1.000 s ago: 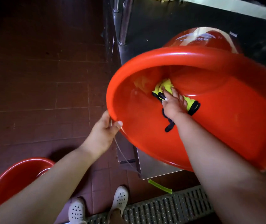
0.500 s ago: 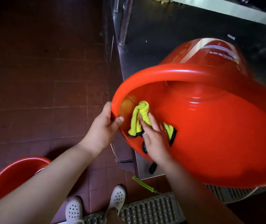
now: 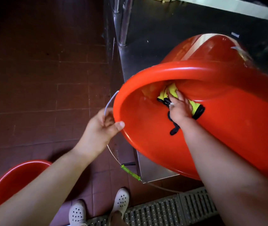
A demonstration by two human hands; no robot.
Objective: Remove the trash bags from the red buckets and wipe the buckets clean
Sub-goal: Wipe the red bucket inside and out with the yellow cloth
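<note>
The large red bucket (image 3: 227,136) fills the right half of the frame, tipped on its side with its mouth toward the camera, no bag visible inside. A second red bucket (image 3: 11,181) sits at lower left. The left hand (image 3: 100,128) grips the tilted bucket's rim, thumb hooked over the edge. The right hand (image 3: 179,110), fingers spread flat, presses a yellow cloth (image 3: 195,106) against the inner wall. Good wiping likely means firm overlapping strokes while the rim grip stops the bucket rolling.

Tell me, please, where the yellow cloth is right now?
Inside the tilted red bucket, right of centre, the yellow cloth lies pressed under the right hand.
</note>
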